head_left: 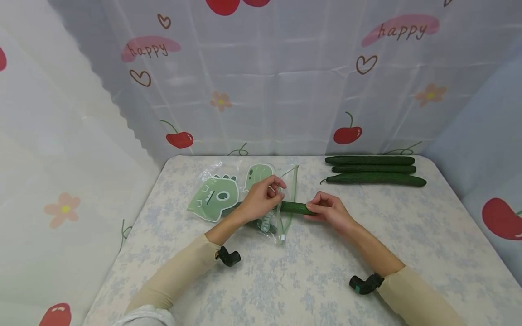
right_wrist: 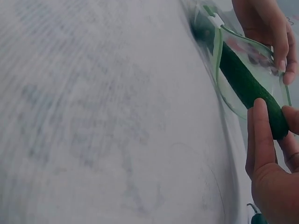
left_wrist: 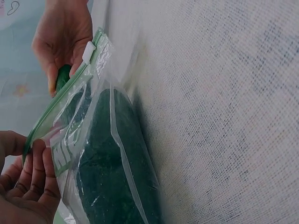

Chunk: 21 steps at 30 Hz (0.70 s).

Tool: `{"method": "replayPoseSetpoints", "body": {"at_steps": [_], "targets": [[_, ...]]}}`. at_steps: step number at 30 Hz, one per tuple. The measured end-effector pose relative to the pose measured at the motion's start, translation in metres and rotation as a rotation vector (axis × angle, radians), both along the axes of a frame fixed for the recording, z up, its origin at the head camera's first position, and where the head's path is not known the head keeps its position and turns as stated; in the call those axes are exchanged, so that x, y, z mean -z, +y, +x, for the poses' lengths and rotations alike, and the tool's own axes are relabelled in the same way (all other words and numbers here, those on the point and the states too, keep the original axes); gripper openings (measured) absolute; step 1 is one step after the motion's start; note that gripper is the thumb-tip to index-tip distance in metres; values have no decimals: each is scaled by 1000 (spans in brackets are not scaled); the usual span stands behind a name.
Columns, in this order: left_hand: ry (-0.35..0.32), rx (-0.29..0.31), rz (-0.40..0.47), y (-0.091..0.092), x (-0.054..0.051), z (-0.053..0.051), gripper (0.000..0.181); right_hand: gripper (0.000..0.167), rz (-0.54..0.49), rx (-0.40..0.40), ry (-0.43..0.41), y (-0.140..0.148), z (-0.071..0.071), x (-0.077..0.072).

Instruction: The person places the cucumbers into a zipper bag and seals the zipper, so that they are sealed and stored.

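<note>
A clear zip bag (head_left: 212, 197) printed with green dinosaurs lies on the table, its green-edged mouth facing right. My left hand (head_left: 263, 197) pinches the upper edge of that mouth, as the left wrist view also shows. With thumb and fingers my right hand (head_left: 332, 212) grips the end of a cucumber (head_left: 295, 208), whose other part is inside the bag. In the left wrist view another cucumber (left_wrist: 110, 163) lies within the bag, behind the clear plastic. A white slider (left_wrist: 88, 52) sits at one end of the zip.
Three more cucumbers (head_left: 375, 179) lie side by side at the back right of the table (head_left: 310, 280). A curtain (head_left: 261, 90) with cherries and hearts hangs right behind the table's far edge, with similar cloth at both sides.
</note>
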State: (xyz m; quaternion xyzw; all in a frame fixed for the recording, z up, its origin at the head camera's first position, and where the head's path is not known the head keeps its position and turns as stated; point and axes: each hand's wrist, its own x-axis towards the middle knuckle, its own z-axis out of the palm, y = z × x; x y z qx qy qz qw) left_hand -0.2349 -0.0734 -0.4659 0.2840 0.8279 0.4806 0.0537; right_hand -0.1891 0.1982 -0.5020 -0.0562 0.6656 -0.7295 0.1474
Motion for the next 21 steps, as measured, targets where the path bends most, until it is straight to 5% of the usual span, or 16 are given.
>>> {"method": "replayPoseSetpoints", "body": {"at_steps": [14,19,21], "targets": [[8,-20,5,-1,0,1,20,16,-55,-2,-71,-44,-8,3],[-30,-22,60,-2,1,0,23,1,-30,-26,-78,-52,-8,5],[-59,-21,86,-3,2,-1,25,13,7,-55,-73,-51,-8,5]]}}
